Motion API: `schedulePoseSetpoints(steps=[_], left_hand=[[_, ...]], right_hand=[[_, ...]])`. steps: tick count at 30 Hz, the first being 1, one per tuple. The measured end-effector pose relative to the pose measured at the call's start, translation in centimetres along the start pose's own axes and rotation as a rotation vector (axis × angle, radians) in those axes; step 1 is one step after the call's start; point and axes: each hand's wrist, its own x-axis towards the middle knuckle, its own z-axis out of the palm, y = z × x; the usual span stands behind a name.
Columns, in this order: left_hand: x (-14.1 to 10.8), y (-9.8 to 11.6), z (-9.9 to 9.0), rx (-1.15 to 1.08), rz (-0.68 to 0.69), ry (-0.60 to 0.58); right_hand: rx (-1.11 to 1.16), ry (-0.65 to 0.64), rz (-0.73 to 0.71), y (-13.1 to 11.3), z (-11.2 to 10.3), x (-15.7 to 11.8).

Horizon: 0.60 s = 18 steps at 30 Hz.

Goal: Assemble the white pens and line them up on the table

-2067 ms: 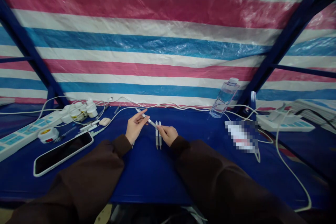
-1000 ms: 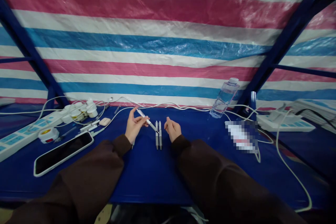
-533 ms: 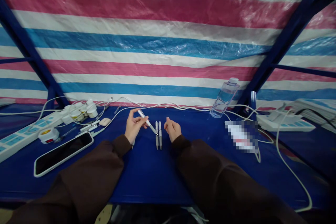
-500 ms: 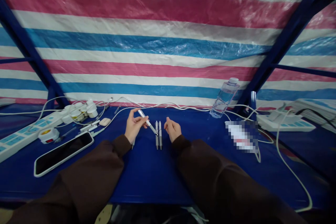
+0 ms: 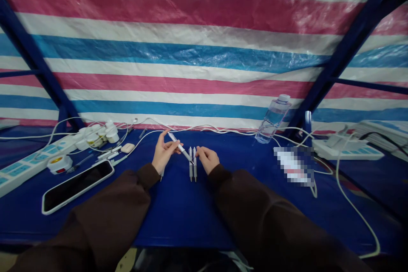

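A white and grey pen (image 5: 181,148) slants down to the right in my left hand (image 5: 163,153), pinched between thumb and fingers near its upper end. Two similar pens lie side by side on the blue table: a left one (image 5: 191,170) and a right one (image 5: 195,170), both pointing toward me. The held pen's tip is over their upper part. Beneath my left wrist shows the end of another slim grey object (image 5: 162,175), mostly hidden. My right hand (image 5: 208,159) is closed, fingertips together beside the right pen's top; whatever they may hold is too small to make out.
A white-cased phone (image 5: 78,187), a power strip (image 5: 38,159) with plugs and an earbud case (image 5: 127,148) lie on the left. A water bottle (image 5: 272,119) stands at the back right, near another power strip (image 5: 347,149). White cables run along the back.
My right hand has moved slightly left, its fingertips now beside the right pen's top. My left hand and its pen have stayed nearly still.
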Motion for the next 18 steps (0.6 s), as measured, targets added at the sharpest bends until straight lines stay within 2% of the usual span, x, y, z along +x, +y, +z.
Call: schedulePoseSetpoints(steps=[6,10,14,18], left_hand=[[0.0,0.0,0.1,-0.045,-0.022,-0.061],[0.0,-0.3,0.0,0.046,-0.024,-0.065],[-0.1,-0.6,-0.5,0.404,0.107,-0.078],[-0.3,-0.4,-0.9,0.806,0.351,-0.260]], right_hand=[[-0.265,-0.115,-0.359,-1.5,-0.5,-0.8],[-0.288,-0.091,-0.409,-1.4,-0.3,-0.9],[-0.316,-0.061,-0.411,-1.2,-0.2,-1.0],[-0.332,-0.043,-0.462,-1.1,-0.2,-1.0]])
